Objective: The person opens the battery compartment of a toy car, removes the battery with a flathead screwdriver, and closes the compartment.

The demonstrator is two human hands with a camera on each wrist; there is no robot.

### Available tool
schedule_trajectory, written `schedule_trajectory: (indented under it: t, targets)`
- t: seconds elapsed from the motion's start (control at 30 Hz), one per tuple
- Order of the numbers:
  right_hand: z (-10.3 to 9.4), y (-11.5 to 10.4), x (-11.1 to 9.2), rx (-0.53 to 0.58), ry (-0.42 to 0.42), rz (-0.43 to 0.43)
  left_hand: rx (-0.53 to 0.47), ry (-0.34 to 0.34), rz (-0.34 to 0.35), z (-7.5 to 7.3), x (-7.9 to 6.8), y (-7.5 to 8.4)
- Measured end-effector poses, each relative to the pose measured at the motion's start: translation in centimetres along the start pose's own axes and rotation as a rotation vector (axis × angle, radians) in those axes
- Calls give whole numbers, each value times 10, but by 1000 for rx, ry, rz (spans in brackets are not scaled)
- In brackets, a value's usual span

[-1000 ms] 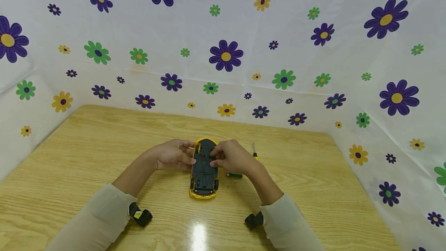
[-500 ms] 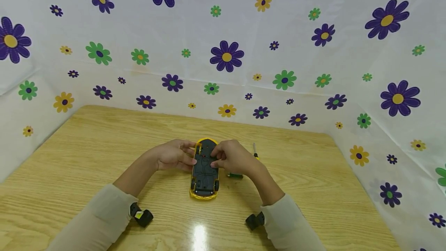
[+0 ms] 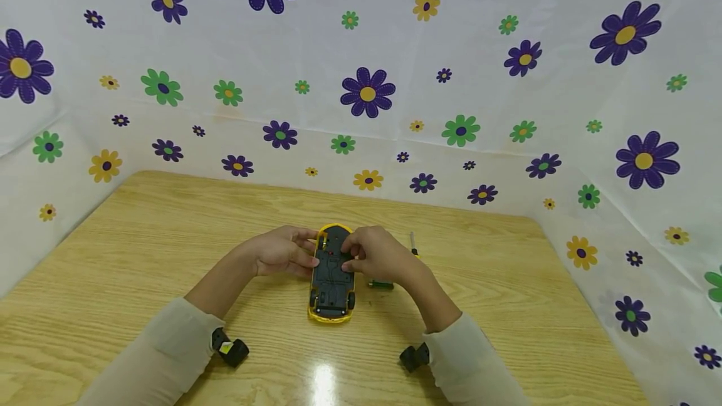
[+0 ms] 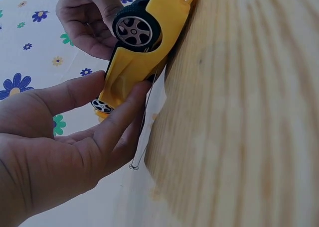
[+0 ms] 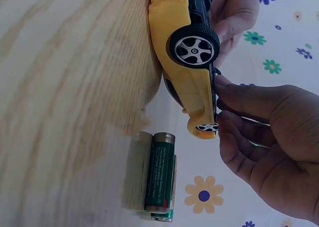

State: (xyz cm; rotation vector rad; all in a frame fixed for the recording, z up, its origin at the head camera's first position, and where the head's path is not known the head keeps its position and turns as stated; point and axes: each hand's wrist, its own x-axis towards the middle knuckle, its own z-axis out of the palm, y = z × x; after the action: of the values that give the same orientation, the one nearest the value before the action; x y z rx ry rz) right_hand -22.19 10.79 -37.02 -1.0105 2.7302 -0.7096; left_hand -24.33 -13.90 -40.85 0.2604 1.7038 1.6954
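A yellow toy car (image 3: 331, 281) lies upside down, its black underside (image 3: 333, 293) facing up. My left hand (image 3: 284, 252) grips it along the left side, thumb at the edge of the underside and fingers against the yellow body (image 4: 129, 67). My right hand (image 3: 378, 255) reaches over from the other side. Its curled fingers and thumb meet at the underside and pinch a small dark part there; what that part is I cannot tell. In the right wrist view the thumb and fingertips sit right at the black base, near the small silver wheel (image 5: 207, 128).
Green batteries (image 5: 160, 174) lie on the wooden table (image 3: 485, 306) just right of the car, partly behind my right hand in the head view. Beyond them lies a screwdriver (image 3: 413, 244) with a metal shaft. A white flowered cloth (image 3: 316, 49) walls the table's back and sides.
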Motion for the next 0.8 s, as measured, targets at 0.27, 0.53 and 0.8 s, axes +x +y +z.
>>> schedule_trajectory:
  t: [0.27, 0.53, 0.8]
  targets:
    - [0, -8, 4, -58, -12, -50, -11, -4, -1, 0, -1, 0]
    - [5, -18, 7, -61, -48, -81, -15, 6, -5, 0, -1, 1]
    - [10, -24, 7, -24, -35, -41, -16, 11, 0, -2, -3, 3]
